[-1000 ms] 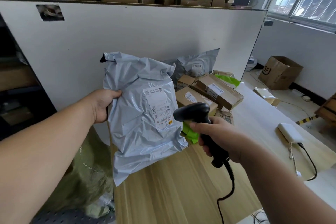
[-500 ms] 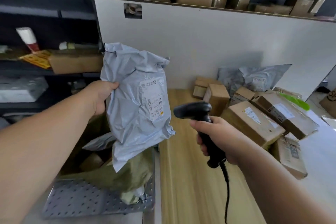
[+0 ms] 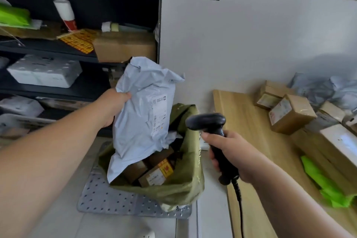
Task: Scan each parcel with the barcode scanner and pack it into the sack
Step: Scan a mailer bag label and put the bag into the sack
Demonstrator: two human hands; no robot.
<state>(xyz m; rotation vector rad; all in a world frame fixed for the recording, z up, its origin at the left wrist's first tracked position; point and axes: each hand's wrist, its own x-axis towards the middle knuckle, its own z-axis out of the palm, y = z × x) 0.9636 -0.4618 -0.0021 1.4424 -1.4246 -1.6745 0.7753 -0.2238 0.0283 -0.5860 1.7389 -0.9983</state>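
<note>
Head view, single entry.

- **Left hand** (image 3: 114, 106), centre-left of frame: fingers curled round the upper left edge of the grey mailer parcel (image 3: 143, 121), carrying its full weight from that one edge.
- **Grey mailer parcel**, centre of frame: hangs roughly upright, label (image 3: 159, 112) facing right. Its lower corner dips inside the mouth of the sack (image 3: 189, 185).
- **Sack**, lower centre: green, slack-walled, standing on a perforated metal plate (image 3: 108, 197). It already holds several boxes (image 3: 154, 172).
- **Right hand** (image 3: 231, 152), right of centre: wrapped tight round the handle of the barcode scanner (image 3: 206, 120). The scanner head points left, near the parcel but clear of it. Its cable (image 3: 239, 203) trails down beside the table (image 3: 241, 114).
- **Unscanned stock**: cartons (image 3: 289, 116) piled on the table at right.

Hazards, as judged:
1. The film is slick and gripped at one edge only, so the parcel may slip free early and drop askew.
2. The sack wall is limp. A bulky parcel could drag the near rim inward or come to rest on the boxes and slide back out.
3. The cable may catch the table edge if the scanner swings.
4. Whether the scan has registered cannot be told. Releasing the parcel without one would mean fishing it back out.
</note>
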